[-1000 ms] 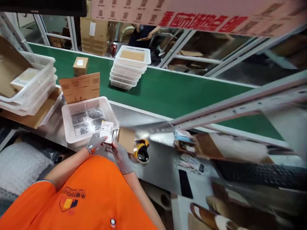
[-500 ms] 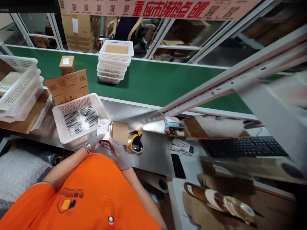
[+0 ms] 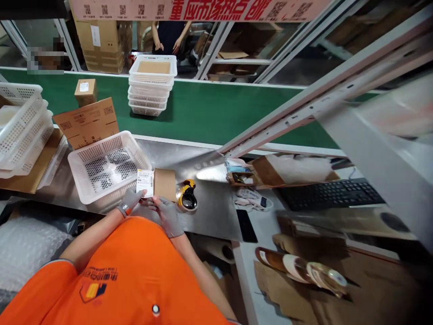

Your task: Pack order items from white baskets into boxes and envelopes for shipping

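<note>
A white printed shipping label (image 3: 145, 181) is pinched by its lower edge in my gloved left hand (image 3: 133, 198). My gloved right hand (image 3: 168, 215) has its fingertips closed at the label's lower right corner; exactly what lies between them is partly hidden. Just behind and to the right of the label is a small brown cardboard box (image 3: 165, 184) on the metal bench. A yellow and black tape dispenser (image 3: 187, 196) sits right of the box. To the left, a white perforated basket (image 3: 81, 183) holds something clear and shiny at its bottom.
A green conveyor (image 3: 216, 110) runs behind the metal bench, carrying stacked white baskets (image 3: 149, 92) and a small labelled box (image 3: 85, 91). More baskets (image 3: 23, 135) are stacked at left. On the right are a phone (image 3: 246, 225), a keyboard (image 3: 328, 194) and a bottle (image 3: 301, 269). A person stands across the conveyor.
The view has shifted slightly, so the surroundings sit further left. Both hands stay at the label with little movement. The person across no longer shows the green-lit device in hand.
</note>
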Motion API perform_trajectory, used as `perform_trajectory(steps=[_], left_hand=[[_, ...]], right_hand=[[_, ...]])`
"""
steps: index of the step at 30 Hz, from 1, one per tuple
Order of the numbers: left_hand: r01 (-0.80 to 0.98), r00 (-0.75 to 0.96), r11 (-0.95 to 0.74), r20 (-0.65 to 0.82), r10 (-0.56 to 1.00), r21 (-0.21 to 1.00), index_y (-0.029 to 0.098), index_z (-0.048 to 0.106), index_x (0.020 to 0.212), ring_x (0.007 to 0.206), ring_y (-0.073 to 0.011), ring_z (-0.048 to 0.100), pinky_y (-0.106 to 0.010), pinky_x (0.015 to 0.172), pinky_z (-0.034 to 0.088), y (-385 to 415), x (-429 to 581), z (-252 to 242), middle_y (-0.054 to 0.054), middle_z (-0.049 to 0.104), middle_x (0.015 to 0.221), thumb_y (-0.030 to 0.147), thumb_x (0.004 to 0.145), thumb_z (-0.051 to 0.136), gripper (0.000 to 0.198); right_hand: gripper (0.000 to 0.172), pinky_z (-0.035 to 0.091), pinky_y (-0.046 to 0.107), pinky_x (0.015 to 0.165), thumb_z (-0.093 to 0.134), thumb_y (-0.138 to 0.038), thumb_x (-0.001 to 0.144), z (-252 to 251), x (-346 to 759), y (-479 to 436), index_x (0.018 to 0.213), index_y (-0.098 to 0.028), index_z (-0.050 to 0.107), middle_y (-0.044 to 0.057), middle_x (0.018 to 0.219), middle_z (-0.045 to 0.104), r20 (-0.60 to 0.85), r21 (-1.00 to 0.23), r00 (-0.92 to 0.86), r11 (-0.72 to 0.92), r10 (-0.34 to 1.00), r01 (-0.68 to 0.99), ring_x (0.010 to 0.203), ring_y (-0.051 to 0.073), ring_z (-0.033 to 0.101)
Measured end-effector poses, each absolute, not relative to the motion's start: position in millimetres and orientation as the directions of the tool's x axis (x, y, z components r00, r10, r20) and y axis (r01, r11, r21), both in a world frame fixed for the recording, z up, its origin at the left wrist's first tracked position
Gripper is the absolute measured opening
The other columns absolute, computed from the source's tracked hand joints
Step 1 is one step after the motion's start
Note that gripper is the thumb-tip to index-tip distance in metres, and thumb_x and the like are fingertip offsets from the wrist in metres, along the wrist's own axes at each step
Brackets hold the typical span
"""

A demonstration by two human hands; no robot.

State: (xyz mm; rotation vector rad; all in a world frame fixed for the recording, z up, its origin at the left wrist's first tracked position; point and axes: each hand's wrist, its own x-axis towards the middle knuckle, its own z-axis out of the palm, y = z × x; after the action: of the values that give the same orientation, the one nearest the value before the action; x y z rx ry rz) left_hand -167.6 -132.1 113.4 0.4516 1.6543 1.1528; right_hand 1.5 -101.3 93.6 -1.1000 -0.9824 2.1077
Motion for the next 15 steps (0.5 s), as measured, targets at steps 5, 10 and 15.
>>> perform_trajectory(steps=[5,10,15], left_hand=[[0.157,-0.428,0.307,-0.216,0.878,0.939,0.021,0.08,0.109,0.128,-0.0304,0.069,-0.043,0.118,0.055,-132.8,-158.7,134.6,-0.012,0.08,0.117,0.02,0.08,0.087,0.03],[0.192,-0.171,0.247,-0.215,0.962,0.95,0.021,0.076,0.073,0.093,-0.0258,0.067,-0.036,0.098,0.056,-125.2,-144.7,150.1,-0.009,0.074,0.083,0.018,0.088,0.077,0.016],[0.077,-0.166,0.347,-0.331,0.929,0.935,0.02,0.063,0.058,0.072,-0.0196,0.06,-0.032,0.077,0.054,-101.9,-137.0,151.9,-0.002,0.058,0.064,0.017,0.09,0.073,0.034]], right_hand=[[0.047,0.06,0.034,0.073,0.097,-0.064,0.072,90.2,6.1,-97.3,0.077,-0.022,0.076,0.004,0.082,0.079,-0.451,-0.813,-0.386,-0.549,0.805,-0.195,0.076,0.02,0.07],[0.044,0.06,0.034,0.074,0.092,-0.064,0.079,90.0,19.1,-96.4,0.082,-0.021,0.083,0.006,0.084,0.079,-0.366,-0.886,-0.373,-0.442,0.852,-0.14,0.078,0.021,0.071],[0.046,0.057,0.03,0.065,0.096,-0.065,0.074,87.0,50.5,-96.3,0.072,-0.022,0.078,0.004,0.075,0.076,-0.325,-0.863,-0.343,-0.424,0.882,-0.274,0.068,0.018,0.067]])
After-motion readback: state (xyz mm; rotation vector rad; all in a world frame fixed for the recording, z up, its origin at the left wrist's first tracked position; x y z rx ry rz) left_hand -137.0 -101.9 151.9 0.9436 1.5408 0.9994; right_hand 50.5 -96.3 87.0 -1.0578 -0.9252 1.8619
